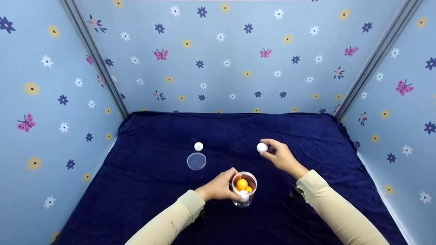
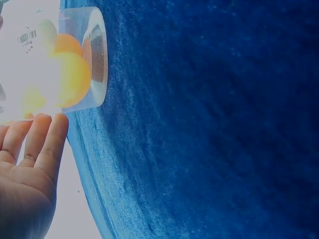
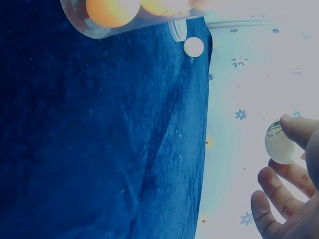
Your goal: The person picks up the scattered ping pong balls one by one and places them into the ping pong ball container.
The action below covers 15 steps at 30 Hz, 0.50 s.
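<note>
My left hand (image 1: 222, 186) grips a clear plastic jar (image 1: 244, 205) by its side, thumb near and fingers round the far side. Inside the open jar lie orange balls (image 1: 242, 184) and a white ball (image 1: 244, 196); the left wrist view shows an orange ball (image 2: 75, 79) through the wall near the base. Up and to the right of the jar, my right hand (image 1: 281, 156) pinches a white ping-pong ball (image 1: 262, 147) between thumb and fingers. Dark print shows on this held ball (image 3: 280, 143) in the right wrist view.
A round clear lid (image 1: 196, 161) lies on the dark blue cloth (image 1: 153, 190), left of and beyond the jar. Just behind it sits another white ball (image 1: 198, 146). Flower-patterned walls (image 1: 224, 68) close off the back and both sides.
</note>
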Motion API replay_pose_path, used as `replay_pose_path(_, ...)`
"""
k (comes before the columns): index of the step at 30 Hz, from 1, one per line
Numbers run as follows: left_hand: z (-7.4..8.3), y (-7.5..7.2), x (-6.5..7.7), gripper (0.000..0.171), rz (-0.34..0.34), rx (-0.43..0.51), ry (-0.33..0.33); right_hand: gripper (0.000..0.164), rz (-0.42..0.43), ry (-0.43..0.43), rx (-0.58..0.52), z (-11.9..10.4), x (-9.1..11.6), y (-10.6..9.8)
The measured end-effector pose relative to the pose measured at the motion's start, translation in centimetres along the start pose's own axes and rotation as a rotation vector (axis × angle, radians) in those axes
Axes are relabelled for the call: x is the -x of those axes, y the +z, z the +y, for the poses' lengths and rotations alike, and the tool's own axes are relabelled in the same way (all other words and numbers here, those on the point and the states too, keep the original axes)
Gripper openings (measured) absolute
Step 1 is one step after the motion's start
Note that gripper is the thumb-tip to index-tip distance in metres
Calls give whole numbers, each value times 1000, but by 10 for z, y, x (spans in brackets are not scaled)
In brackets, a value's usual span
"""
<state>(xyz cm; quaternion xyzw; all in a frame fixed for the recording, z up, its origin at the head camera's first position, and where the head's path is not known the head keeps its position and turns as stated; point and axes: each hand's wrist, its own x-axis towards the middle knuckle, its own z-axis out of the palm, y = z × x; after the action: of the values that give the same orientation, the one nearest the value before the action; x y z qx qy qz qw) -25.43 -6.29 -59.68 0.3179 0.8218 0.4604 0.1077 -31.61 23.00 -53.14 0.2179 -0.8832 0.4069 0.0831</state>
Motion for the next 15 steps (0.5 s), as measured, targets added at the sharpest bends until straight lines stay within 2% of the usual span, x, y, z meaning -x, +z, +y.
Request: replay_pose_path(15,-2,0,-1,70,-12,11,15,41,0,-24,-38,-14,9,-2)
